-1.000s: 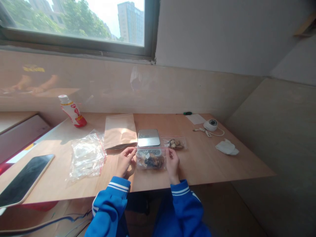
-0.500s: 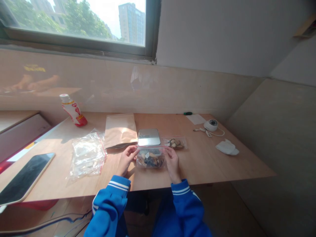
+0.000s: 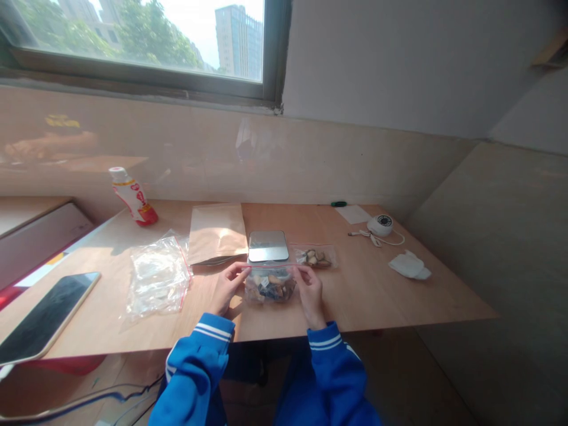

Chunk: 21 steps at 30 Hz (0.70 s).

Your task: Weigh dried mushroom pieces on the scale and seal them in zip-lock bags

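Note:
A clear zip bag with a red zip strip along its top holds dark and tan pieces and a small white packet. My left hand pinches its upper left corner, and my right hand pinches the upper right corner. The bag is at the front of the table, just before a silver flat scale. Right of the scale lies another clear zip bag with tan and brown pieces. A brown paper pouch lies behind my left hand.
Empty clear zip bags lie at the left, near a phone and a red-and-white bottle. To the right are a white dome camera with its cable, a crumpled white tissue, white paper and a green-handled tool.
The bag's top strip now shows straighter between my fingers, and its top edge has tilted slightly. Both hands stay at its corners. The view has shifted a little.

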Motion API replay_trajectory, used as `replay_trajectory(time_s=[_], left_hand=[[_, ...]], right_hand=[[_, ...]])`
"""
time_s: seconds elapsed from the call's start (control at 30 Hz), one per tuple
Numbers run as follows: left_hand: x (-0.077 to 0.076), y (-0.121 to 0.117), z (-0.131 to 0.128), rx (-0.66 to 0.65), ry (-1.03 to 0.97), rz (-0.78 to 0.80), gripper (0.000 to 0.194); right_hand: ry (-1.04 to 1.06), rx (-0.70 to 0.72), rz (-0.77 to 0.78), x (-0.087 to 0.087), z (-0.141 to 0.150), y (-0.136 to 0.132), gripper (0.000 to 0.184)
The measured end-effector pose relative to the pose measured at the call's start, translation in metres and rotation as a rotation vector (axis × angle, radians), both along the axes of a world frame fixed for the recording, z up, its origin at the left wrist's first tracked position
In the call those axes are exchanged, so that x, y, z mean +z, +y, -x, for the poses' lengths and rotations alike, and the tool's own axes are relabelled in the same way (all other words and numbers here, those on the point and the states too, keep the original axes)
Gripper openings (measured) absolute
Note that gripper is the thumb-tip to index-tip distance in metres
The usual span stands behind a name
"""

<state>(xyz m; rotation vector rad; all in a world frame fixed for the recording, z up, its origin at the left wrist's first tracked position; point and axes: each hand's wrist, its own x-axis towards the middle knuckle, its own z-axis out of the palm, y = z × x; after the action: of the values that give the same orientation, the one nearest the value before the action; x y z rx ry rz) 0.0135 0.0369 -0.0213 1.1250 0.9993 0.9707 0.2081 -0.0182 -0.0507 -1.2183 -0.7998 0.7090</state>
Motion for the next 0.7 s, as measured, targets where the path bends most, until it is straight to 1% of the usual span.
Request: replay_trajectory(time_s=[0.23, 0.5, 0.6, 0.7], left_hand=[[-0.0062, 0.0015, -0.0013, 0.05, 0.043, 0.003, 0.046], [-0.0081, 0.0019, -0.0021, 0.078, 0.049, 0.005, 0.047], [-0.0057, 0.0013, -0.0022, 0.065, 0.05, -0.002, 0.048], [-0.0025, 0.0009, -0.0017, 0.019, 0.055, -0.01, 0.047]], right_hand=[[-0.048, -0.048, 0.006, -0.0029, -0.0016, -0.0004, 0.029], [-0.068, -0.071, 0.019, -0.0008, -0.0017, -0.0018, 0.029], [-0.069, -0.072, 0.024, -0.0012, -0.002, -0.0017, 0.03], [-0.077, -0.067, 0.021, -0.0033, -0.003, -0.0009, 0.029]])
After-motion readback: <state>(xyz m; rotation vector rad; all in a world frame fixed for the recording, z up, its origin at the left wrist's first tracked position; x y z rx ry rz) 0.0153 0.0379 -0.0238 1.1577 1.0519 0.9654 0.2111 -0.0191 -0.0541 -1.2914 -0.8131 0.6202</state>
